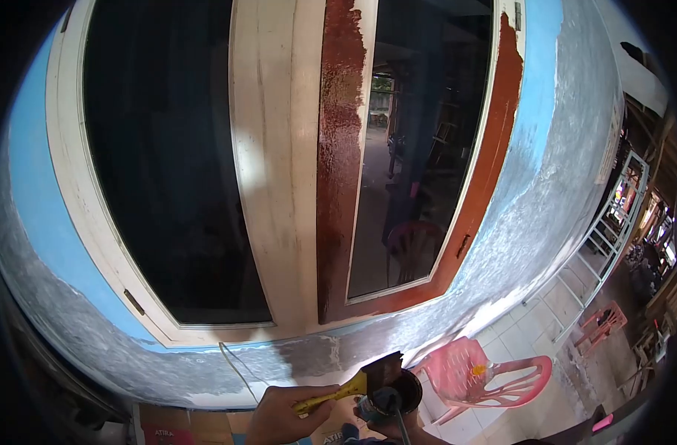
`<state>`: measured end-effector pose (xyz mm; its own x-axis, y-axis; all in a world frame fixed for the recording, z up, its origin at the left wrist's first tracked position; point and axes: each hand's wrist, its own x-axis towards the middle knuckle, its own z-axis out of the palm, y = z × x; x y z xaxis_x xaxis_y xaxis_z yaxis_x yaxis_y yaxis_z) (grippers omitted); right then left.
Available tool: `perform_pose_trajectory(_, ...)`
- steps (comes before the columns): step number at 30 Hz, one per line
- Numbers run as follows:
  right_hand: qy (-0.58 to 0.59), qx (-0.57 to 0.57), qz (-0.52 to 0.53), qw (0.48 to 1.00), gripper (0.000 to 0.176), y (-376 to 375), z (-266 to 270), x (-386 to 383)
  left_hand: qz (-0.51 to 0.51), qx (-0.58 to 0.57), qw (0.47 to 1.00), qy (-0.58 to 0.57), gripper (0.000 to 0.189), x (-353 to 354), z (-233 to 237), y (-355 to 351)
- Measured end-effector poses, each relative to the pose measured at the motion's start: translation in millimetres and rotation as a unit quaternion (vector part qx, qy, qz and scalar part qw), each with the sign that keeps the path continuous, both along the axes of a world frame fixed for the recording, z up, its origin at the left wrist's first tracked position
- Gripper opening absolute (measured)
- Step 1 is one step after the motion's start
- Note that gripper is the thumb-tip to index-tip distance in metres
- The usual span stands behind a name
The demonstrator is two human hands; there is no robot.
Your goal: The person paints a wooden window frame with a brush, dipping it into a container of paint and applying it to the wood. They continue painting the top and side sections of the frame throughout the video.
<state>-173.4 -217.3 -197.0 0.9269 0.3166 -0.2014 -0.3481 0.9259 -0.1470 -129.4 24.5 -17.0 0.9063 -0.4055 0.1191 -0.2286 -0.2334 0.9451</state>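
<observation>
My left hand [285, 417], at the bottom, is closed around the yellow handle of a wide paintbrush [337, 395]. The brush's dark bristles are at the mouth of a small paint can [408, 391], dark inside. My right hand [424, 436] is under and behind the can, holding it, with most of its fingers hidden. A thin grey rod stands at the can's front. Above is a double window; its right sash [341, 167] is coated in glossy red-brown with ragged edges at the top. The left sash [279, 170] is cream.
A pink plastic chair [527, 397] stands right of the can on white tiles. Farther right are a metal ladder-like frame [602, 248] and a smaller red chair [602, 326]. The wall [535, 215] is blue and patchy grey. Cardboard [205, 426] lies below the window.
</observation>
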Motion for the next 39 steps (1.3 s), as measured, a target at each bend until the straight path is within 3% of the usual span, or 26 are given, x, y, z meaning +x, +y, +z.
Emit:
perform_pose_trajectory(2,0.005,0.042,0.030,0.999,0.072,-3.3,-34.3,-3.0,-0.005,0.008,0.999,-0.032,0.025,-3.9,-0.2,2.2)
perform_pose_trajectory(6,-0.015,0.008,0.013,1.000,0.074,-1.9,-34.9,-8.3,0.002,0.021,1.000,0.004,0.024,-14.4,3.1,4.2)
perform_pose_trajectory(8,-0.022,0.090,0.042,0.995,0.074,-5.9,-38.6,-10.5,-0.004,0.028,0.999,0.021,0.026,-13.7,-7.7,8.4)
perform_pose_trajectory(14,-0.083,0.197,0.035,0.976,0.075,-9.4,-47.4,1.7,0.027,0.042,0.998,0.028,0.027,-22.4,-1.1,-4.1)
perform_pose_trajectory(19,-0.061,0.191,0.059,0.978,0.068,-32.3,-67.2,23.9,0.046,-0.001,0.999,0.014,0.027,-15.3,2.9,-28.4)
perform_pose_trajectory(22,-0.094,0.060,0.048,0.993,0.070,-49.5,-69.8,36.6,0.050,-0.028,0.998,-0.014,0.028,-1.7,-2.2,-45.9)
perform_pose_trajectory(24,-0.107,0.089,0.067,0.988,0.073,-60.4,-65.4,49.4,0.066,-0.023,0.997,-0.031,0.031,7.3,-7.7,-60.0)
perform_pose_trajectory(26,-0.088,0.275,0.136,0.948,0.077,-72.8,-57.8,73.2,0.084,-0.014,0.995,-0.047,0.029,20.2,-8.5,-81.5)
perform_pose_trajectory(27,-0.069,0.278,0.138,0.948,0.082,-79.1,-65.4,79.7,0.088,-0.014,0.995,-0.052,0.029,23.6,-8.7,-89.2)
perform_pose_trajectory(28,-0.124,0.073,0.106,0.984,0.082,-81.1,-49.7,84.5,0.094,-0.007,0.995,-0.035,0.027,26.5,-6.1,-95.3)
perform_pose_trajectory(29,-0.177,-0.135,0.066,0.973,0.082,-86.8,-30.0,81.6,0.100,-0.001,0.995,-0.018,0.026,29.1,-2.9,-101.1)
perform_pose_trajectory(32,-0.246,-0.413,0.037,0.876,0.080,-101.8,15.7,91.2,0.111,0.000,0.994,-0.015,0.023,37.6,-1.4,-117.0)
perform_pose_trajectory(33,-0.249,-0.418,0.043,0.873,0.080,-104.8,14.7,95.6,0.123,-0.001,0.992,-0.012,0.023,39.8,-0.2,-123.0)
perform_pose_trajectory(35,-0.181,-0.152,0.079,0.968,0.077,-107.6,-44.2,107.5,0.140,-0.014,0.990,0.002,0.022,43.2,-1.0,-129.2)
perform_pose_trajectory(37,-0.092,0.085,0.113,0.986,0.074,-109.8,-79.2,117.0,0.148,-0.038,0.988,0.020,0.024,47.7,-7.1,-131.5)
perform_pose_trajectory(39,-0.049,0.125,0.099,0.986,0.072,-111.1,-79.8,122.1,0.157,-0.073,0.985,0.013,0.024,53.4,-5.9,-138.2)
